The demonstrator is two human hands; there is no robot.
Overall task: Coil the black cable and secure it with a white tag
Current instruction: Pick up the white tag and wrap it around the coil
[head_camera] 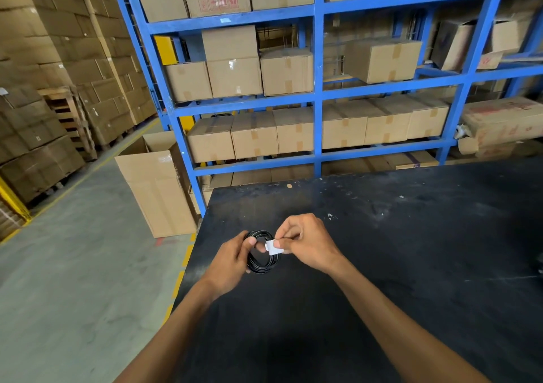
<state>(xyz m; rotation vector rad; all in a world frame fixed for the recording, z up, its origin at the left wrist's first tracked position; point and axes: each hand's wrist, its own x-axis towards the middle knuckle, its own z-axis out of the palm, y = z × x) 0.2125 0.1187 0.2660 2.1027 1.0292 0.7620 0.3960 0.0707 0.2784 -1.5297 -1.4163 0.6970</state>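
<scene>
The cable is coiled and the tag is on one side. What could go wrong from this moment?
1. The left hand pinches only one side of the black cable; its loops could spring apart.
2. The right hand holds the white tag by fingertips only; it might slip or close loosely.
3. The work is near the table corner; a dropped coil may fall.

Two bare forearms are seen, uncovered from the bottom of the view up to the wrists, with no sleeve in view. No glove, ring, watch or band is worn on the left hand (232, 260) or the right hand (305, 243). Short, unpainted nails are shown on the fingers.
</scene>
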